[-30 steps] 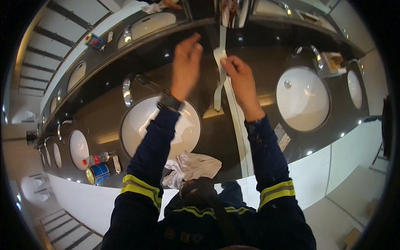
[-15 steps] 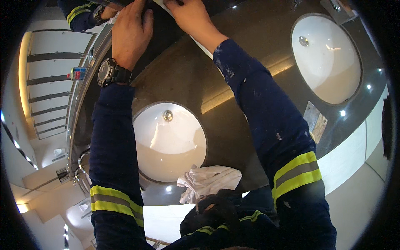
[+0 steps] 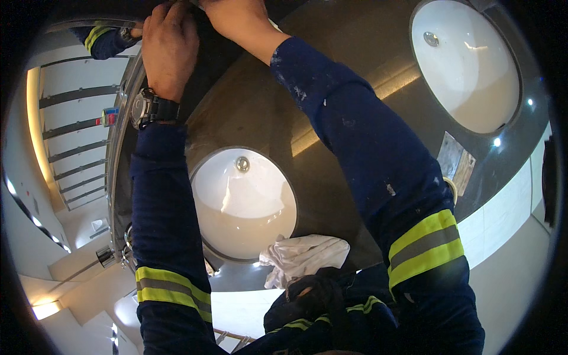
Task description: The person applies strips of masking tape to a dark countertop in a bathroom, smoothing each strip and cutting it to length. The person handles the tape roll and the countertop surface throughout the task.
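Observation:
Both arms reach to the far end of the dark countertop (image 3: 331,195), at the top of the view. My left hand (image 3: 171,53), with a black watch on its wrist, has its fingers bent and closed together; whatever they pinch is hidden. Close beside it, my right hand (image 3: 239,18) curls its fingers at the upper edge, where they are partly cut off. A sliver of a pale strip (image 3: 274,25) shows past the right wrist. My right forearm passes over the counter between two white oval basins, the nearer one (image 3: 245,207) and the right one (image 3: 467,65).
A crumpled white cloth (image 3: 305,255) lies at the counter's near edge. A flat, stained rectangular piece (image 3: 457,163) rests right of my right forearm. Along the left runs a mirror (image 3: 83,130) with a metal edge, reflecting a sleeve and a small colourful box (image 3: 110,116).
Both hands have shifted upward in the view, the right one also leftward. My left thumb, apart before, is now out of sight. Less of the pale strip shows. The view has shifted slightly.

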`<action>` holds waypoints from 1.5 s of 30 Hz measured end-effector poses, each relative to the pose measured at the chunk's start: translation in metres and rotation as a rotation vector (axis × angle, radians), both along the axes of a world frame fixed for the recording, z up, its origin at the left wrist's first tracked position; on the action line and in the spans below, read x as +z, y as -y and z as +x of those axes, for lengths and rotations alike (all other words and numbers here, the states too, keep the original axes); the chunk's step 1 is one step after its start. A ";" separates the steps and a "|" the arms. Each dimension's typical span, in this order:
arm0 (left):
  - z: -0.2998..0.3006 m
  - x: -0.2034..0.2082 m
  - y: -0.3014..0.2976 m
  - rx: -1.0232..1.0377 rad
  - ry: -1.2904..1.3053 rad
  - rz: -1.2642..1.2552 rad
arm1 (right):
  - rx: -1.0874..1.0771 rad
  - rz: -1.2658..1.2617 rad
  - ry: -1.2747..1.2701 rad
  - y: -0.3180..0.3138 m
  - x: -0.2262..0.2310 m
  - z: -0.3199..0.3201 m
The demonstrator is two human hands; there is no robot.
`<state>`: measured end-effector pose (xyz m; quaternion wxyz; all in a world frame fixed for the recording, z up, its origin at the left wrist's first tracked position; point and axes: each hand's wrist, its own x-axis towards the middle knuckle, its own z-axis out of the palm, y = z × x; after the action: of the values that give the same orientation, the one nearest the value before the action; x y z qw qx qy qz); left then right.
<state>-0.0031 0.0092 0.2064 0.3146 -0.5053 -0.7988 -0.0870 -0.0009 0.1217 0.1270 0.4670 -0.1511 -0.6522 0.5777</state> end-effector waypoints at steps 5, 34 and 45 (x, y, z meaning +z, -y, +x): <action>-0.005 -0.003 0.001 -0.010 -0.061 0.020 | 0.037 -0.050 -0.016 0.003 0.003 0.003; -0.043 -0.009 0.010 -0.001 -0.145 -0.095 | 0.020 -0.068 -0.021 0.007 0.004 0.003; -0.043 -0.011 0.011 -0.016 -0.123 -0.062 | -0.008 -0.067 -0.063 0.008 0.002 0.003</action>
<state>-0.0460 -0.0016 0.1958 0.3468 -0.5256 -0.7761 -0.0337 0.0026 0.1136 0.1295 0.4844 -0.1510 -0.6168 0.6018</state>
